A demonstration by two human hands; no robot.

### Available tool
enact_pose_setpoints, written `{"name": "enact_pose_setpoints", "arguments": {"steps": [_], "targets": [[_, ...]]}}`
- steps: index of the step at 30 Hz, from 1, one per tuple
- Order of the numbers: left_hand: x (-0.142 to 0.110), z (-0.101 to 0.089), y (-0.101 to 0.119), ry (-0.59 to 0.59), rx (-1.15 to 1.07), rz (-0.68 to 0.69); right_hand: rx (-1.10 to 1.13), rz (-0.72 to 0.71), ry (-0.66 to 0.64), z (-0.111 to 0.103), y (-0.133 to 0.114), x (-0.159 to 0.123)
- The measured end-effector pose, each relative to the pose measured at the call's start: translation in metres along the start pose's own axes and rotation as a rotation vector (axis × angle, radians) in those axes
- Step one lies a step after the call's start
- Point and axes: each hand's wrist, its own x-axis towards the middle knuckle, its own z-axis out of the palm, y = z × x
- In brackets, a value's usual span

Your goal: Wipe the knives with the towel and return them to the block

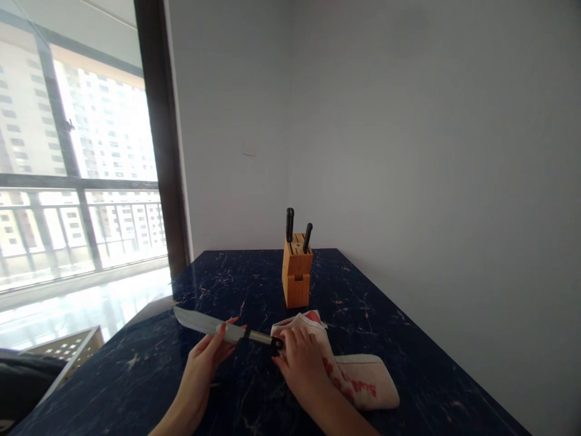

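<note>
A large kitchen knife (195, 320) is held level above the dark table, its blade pointing left and its black-ended handle to the right. My left hand (211, 351) pinches the blade near the handle, thumb on the near face and fingers behind. My right hand (302, 360) is closed on a bunched part of a pale towel (367, 383) with red print, right at the butt of the handle. Whether its hidden fingers also touch the handle I cannot tell. The rest of the towel lies folded on the table to the right.
A wooden knife block (298, 281) with black-handled knives stands upright beyond my hands. The dark marbled table (227, 278) runs back to a grey wall. At the lower left, beside the table, is a chair (75, 357) with dark cloth on it.
</note>
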Motion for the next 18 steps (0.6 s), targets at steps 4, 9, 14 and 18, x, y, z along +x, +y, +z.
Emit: {"name": "enact_pose_setpoints", "arguments": {"steps": [4,9,14,18], "targets": [[0.003,-0.005,0.000,0.047,0.067,0.023,-0.008,0.056,-0.036,-0.003,0.008,0.004],[-0.004,0.005,-0.003,-0.005,0.101,0.023,0.214,0.015,0.172,-0.020,-0.001,0.007],[-0.007,0.014,-0.017,-0.072,0.147,-0.002,0.253,-0.133,0.026,-0.020,-0.021,0.000],[-0.005,0.012,-0.017,-0.085,0.148,-0.015,0.267,-0.114,-0.069,-0.021,-0.025,0.001]]}}
